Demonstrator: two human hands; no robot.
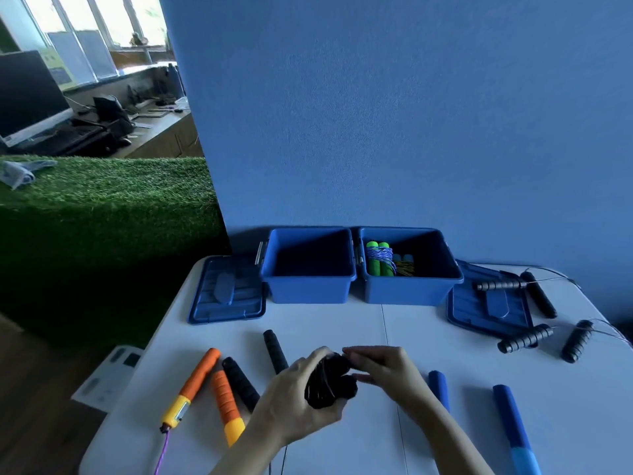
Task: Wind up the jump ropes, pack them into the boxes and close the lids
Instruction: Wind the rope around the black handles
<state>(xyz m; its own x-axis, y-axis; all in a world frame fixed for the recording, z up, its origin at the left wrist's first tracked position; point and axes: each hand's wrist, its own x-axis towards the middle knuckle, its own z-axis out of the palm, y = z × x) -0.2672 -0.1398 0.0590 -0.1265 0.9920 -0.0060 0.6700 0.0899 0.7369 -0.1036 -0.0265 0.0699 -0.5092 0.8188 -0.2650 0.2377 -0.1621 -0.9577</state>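
Blue wall [411, 114] filled the background behind a white table [342, 323], the largest things in sight. At twelve o'clock on the table stood two blue boxes, both open: the left box [308, 289] looked empty, while the right box [411, 291] already held a green-handled rope [379, 258] wound up, with a second bundle just beside it. A lid lay flat outside each box, the left lid [227, 291] at ten o'clock and the right lid [489, 303] at two o'clock. Loose ropes waited around the edges: orange handles [209, 378] at eight o'clock, dark ribbed handles [534, 337] at three o'clock, blue handles [510, 416] at four o'clock.

At centre, the left hand [291, 402] was closed around a black rope bundle [329, 380], and the right hand [387, 368] pinched its cord at the top, fingers nearly shut. The winding step seemed nearly finished. Next, the cord's end probably needed tucking, then the bundle carrying to the empty box at twelve o'clock.
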